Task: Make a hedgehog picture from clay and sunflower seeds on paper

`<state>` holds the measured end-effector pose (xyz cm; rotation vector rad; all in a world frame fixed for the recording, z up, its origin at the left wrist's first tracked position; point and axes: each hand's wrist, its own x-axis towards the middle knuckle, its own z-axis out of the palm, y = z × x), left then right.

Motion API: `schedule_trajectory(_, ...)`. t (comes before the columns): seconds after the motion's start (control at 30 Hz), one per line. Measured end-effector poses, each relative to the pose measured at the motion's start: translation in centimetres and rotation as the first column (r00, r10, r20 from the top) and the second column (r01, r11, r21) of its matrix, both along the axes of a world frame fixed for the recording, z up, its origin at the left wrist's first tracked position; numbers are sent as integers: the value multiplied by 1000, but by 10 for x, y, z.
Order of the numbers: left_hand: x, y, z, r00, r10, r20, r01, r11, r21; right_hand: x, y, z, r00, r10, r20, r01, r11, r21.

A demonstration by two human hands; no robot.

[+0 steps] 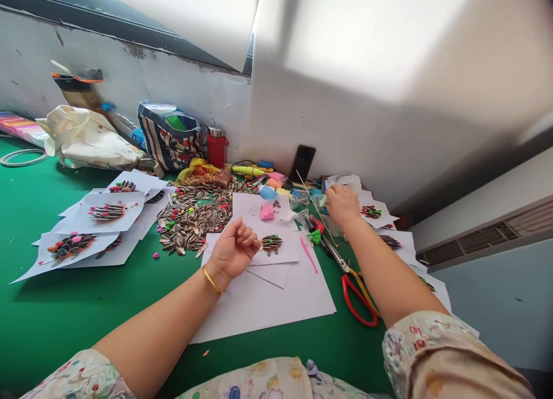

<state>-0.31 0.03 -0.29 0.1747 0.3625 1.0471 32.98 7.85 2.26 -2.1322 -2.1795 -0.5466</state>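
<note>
A heap of striped seeds, dotted with small coloured balls, lies on the green table and serves as the landmark. Just right of the heap, on the near side, the person's left hand is loosely curled, its fingers bent in narrow; whether anything sits inside them cannot be told. It overlaps the left part of a card bearing a seed hedgehog, which lies right of the heap on white sheets. Farther right of the heap, the right hand has its fingertips pinched on a small pale green piece. Between the heap and that hand lie a pink lump, clear bags and a thin stick, while the scissors, right of the heap and nearer the person, are crowded in beside the right forearm, which hides part of the finished cards at the heap's far right. Left of the heap, more hedgehog cards overlap one another. Behind the heap stand a striped bag and a red flask; behind and to its right, a phone leans against the wall.
</note>
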Motion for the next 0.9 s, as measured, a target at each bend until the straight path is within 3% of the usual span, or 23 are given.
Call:
schedule_trajectory(0.07,0,1,0,1000,10,-8,-9,1000,8,-5,-10,8,990,-55,-129,73,988,135)
schedule_trajectory(0.13,0,1,1,999,23,-27,-22,999,32,-16,-25,12,947,-46,-317,109,977,184)
schedule_trajectory(0.3,5,-5,3,973,108,-206,-61,973,222,-71,-84,4,693,236,-682,-158,972,176)
schedule_trajectory(0.37,9,-9,4,923,184,-337,-56,933,355,-95,-105,-3,587,261,-766,-228,962,152)
schedule_trajectory(0.47,13,-16,3,813,285,-508,31,849,527,-121,-122,-12,507,263,-821,-286,950,128)
schedule_trajectory(0.6,16,-20,-3,711,335,-618,216,732,646,-134,-126,-25,496,308,-812,-331,931,152)
schedule_trajectory(0.7,17,-21,-8,603,430,-672,281,674,683,-133,-126,-33,498,405,-766,-373,898,233)
schedule_trajectory(0.8,18,-23,-9,542,481,-689,309,648,696,-131,-128,-36,503,455,-735,-400,876,269)
schedule_trajectory(0.9,20,-26,-5,547,467,-695,314,655,687,-131,-130,-34,527,458,-716,-409,875,258)
